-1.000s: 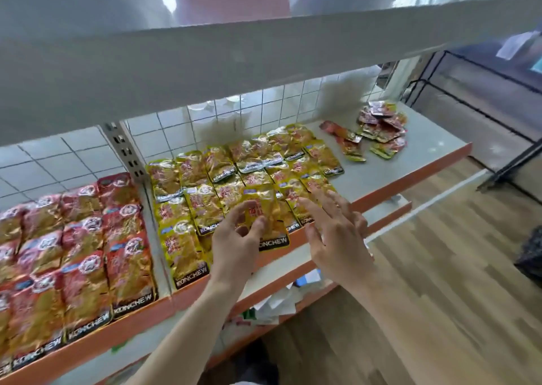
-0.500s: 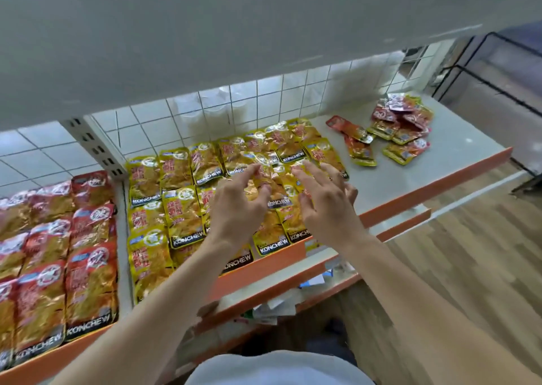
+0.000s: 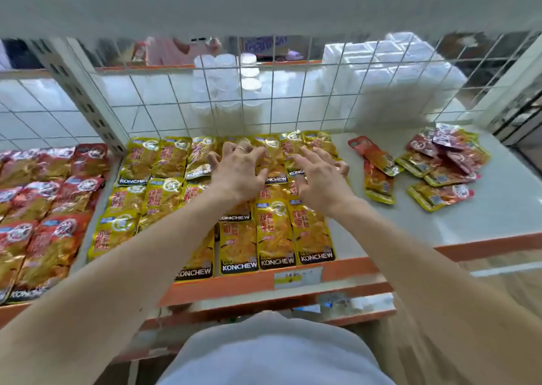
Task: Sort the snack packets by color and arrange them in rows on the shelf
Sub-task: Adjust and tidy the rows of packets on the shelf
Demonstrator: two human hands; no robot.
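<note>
Red packets (image 3: 44, 208): far left on the shelf, laid flat in overlapping rows from the back mesh to the near edge, each row lapping over the next.
Upright post (image 3: 88, 100): a slotted white post that leans across the view, between the red block and the yellow one.
Yellow packets (image 3: 272, 238): the middle block, just right of the red ones. They lie in rows from the mesh to the orange lip, with "KONCHEW" readable on the near ones.
Left hand (image 3: 237, 170): down on the far rows of the yellow block. The fingers are spread and a little bent, with the tips on the packets. It grips nothing that I can see, and one finger wears a ring (image 3: 239, 149).
Right hand (image 3: 319, 176): just beside the left one, at the right side of the yellow block. The fingers are fanned wide and lie flat on the packets, closed round nothing.
Price label (image 3: 297, 277): stuck on the orange lip, below the near right corner of the yellow block.
Stray packets (image 3: 377, 167): two or three orange-red ones lie askew on bare shelf, right of the yellow block and apart from it.
Loose pile (image 3: 443, 167): at the far right, red and yellow packets lie mixed and overlapping every which way.
Shelf (image 3: 484, 214): a pale top, bare at the near right, with an orange front edge.
Wire mesh (image 3: 293, 105): a white grid along the back. Stacked clear cups (image 3: 225, 91) show blurred behind it.
</note>
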